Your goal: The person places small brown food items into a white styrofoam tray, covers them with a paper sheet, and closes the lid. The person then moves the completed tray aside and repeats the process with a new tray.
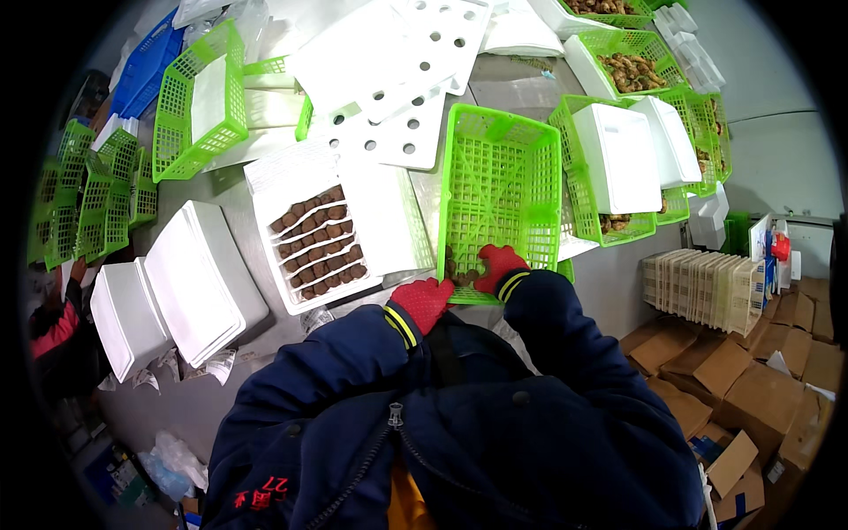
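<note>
My right hand, in a red knit glove, reaches into the near end of a green plastic basket. Its fingers are apart and curved, beside a few dark brown round lumps in the near-left corner. At that same corner is my left hand, also red-gloved, with its fingers pressed together; what they hold, if anything, is hidden. To the left stands a white foam box with rows of similar brown lumps, parted by white strips.
White foam boxes stand at left. Green baskets at right hold foam boxes and knobbly brown produce. White sheets with round holes lie at the back. Cardboard boxes fill the lower right. Another person's sleeve shows at far left.
</note>
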